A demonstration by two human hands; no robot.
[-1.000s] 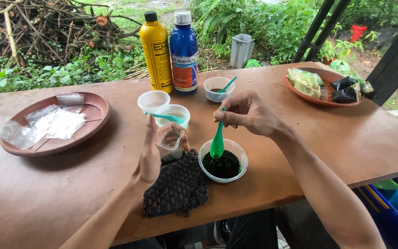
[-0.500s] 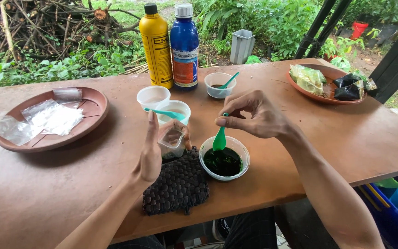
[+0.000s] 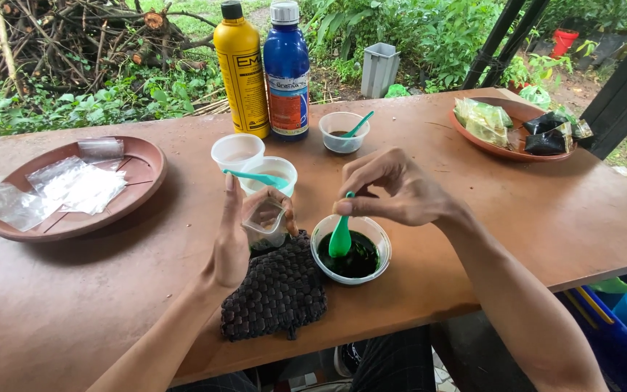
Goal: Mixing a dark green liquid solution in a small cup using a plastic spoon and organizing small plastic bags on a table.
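Outdoors, at a brown wooden table (image 3: 546,218), the right hand (image 3: 400,192) pinches a green spoon (image 3: 340,236) dipped in a bowl of dark green paste (image 3: 351,249). Just beside it, the left hand (image 3: 237,232) grips a small clear plastic bag (image 3: 265,223) above a dark woven mat (image 3: 277,290).

Green spoon (image 3: 340,238) over near-black dark green paste in white bowl (image 3: 351,249). Left of bowl: dark brown woven mat (image 3: 277,290), scale-like pattern. Behind bowl: yellow bottle (image 3: 242,70), blue bottle (image 3: 287,71). Desk (image 3: 74,305) reddish brown.
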